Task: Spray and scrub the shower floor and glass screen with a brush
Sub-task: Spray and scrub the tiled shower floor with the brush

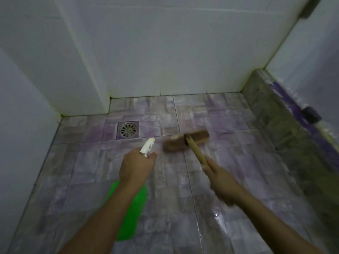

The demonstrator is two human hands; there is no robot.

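Note:
My left hand (135,167) grips a green spray bottle (131,215); its white nozzle points forward and down at the floor, and the bottle body hangs below my forearm. My right hand (222,182) is closed around the wooden handle of a long brush. The brown brush head (187,142) rests on the wet purple-grey tiled shower floor (229,180), just right of the nozzle. Both the brush and my right hand are motion-blurred. The glass screen (311,57) rises on the right above a tiled kerb.
A round metal floor drain (128,129) sits left of the brush head. White tiled walls (165,52) close the back and left. The raised tiled kerb (271,107) runs along the right, with a dark fitting (311,114) at the screen's base.

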